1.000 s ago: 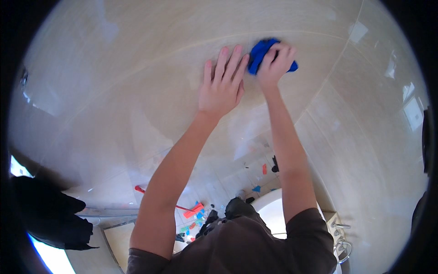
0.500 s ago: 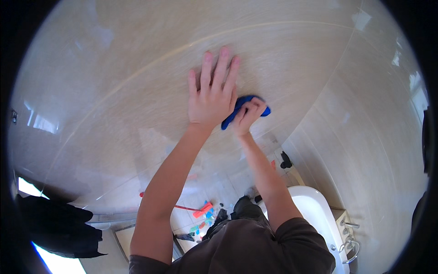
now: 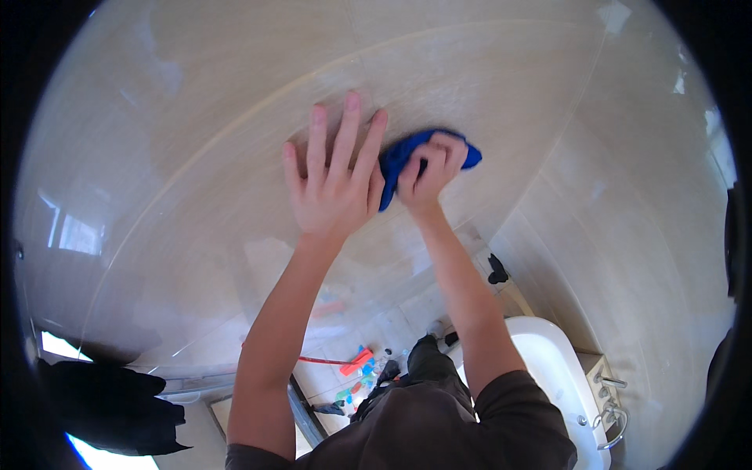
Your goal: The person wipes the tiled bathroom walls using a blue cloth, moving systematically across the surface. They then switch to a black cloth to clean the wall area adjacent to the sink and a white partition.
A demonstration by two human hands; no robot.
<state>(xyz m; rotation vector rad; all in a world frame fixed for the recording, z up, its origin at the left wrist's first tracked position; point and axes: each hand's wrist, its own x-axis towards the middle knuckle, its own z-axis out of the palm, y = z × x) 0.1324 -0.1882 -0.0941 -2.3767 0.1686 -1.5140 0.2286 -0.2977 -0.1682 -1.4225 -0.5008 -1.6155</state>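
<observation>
My left hand [image 3: 333, 188] lies against the beige tiled wall [image 3: 227, 180], its fingers spread and stretched out, with nothing in it. Just to its right, my right hand [image 3: 431, 172] grips a blue cloth [image 3: 403, 153] and presses it to the same wall. Part of the cloth sticks out past the fingers on both sides, and its left edge reaches the thumb side of my left hand. Some of the cloth is hidden beneath my right hand.
A white bathtub [image 3: 544, 352] with chrome taps [image 3: 607, 399] is at lower right. On the tiled floor lie a red broom head [image 3: 357, 362] and several colourful items [image 3: 360, 388]. Dark fabric [image 3: 110, 403] hangs at lower left. A second tiled wall [image 3: 619, 243] meets mine at right.
My right hand has moved up and slightly right along the wall with the blue cloth. My left hand has shifted left and stays flat. The view has tilted slightly.
</observation>
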